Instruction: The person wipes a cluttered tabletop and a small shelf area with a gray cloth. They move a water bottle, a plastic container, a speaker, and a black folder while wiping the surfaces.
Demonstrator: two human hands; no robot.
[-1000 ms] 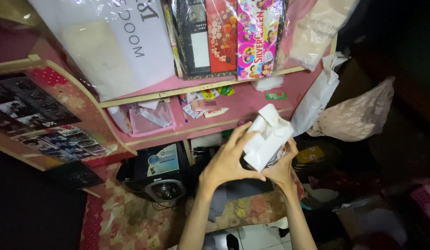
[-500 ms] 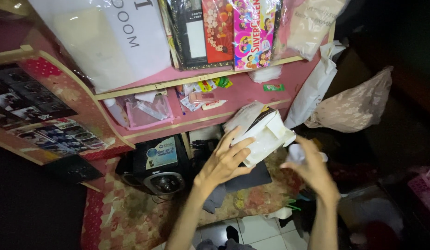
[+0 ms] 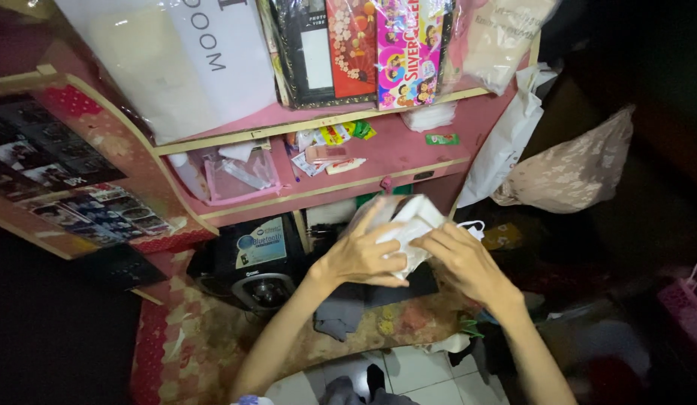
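Both my hands hold a crumpled white bag or wrapped white package [image 3: 412, 225] in front of a pink shelf unit. My left hand [image 3: 359, 251] cups its left side with fingers spread over it. From the right, my right hand [image 3: 461, 259] grips the same package, fingers curled on its edge. The package sits just below the lower pink shelf [image 3: 348, 187], above a dark cloth [image 3: 378, 292] on a patterned mat.
A black speaker [image 3: 254, 262] stands under the shelf at left. Small packets and a pink tray [image 3: 239, 176] lie on the lower shelf. Boxed goods and a large white bag fill the upper shelf. A white bag [image 3: 506, 142] and a beige floral bag [image 3: 573, 169] hang at right.
My right hand, which had swung out to the right away from the package, has come back and gripped it. The package has moved lower and looks more folded.
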